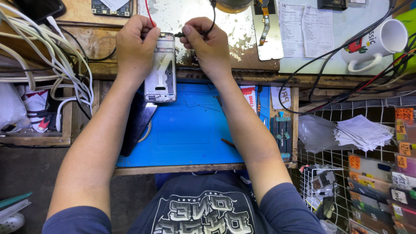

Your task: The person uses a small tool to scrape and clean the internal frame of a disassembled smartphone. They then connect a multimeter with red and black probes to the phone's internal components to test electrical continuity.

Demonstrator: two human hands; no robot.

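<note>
The left hand [136,43] gripped the phone frame [160,69] upright above the blue mat [190,130], steadying it; the right hand's [206,41] fingers pinched a black probe [181,34] against the frame's top edge.

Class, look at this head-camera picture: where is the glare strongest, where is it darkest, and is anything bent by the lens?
Head view: strongest glare on the worn white surface above both hands; darkest at the floor lower left; wide-lens bending curves the bench edge and stretches the forearms; the opened phone stays sharp.
</note>
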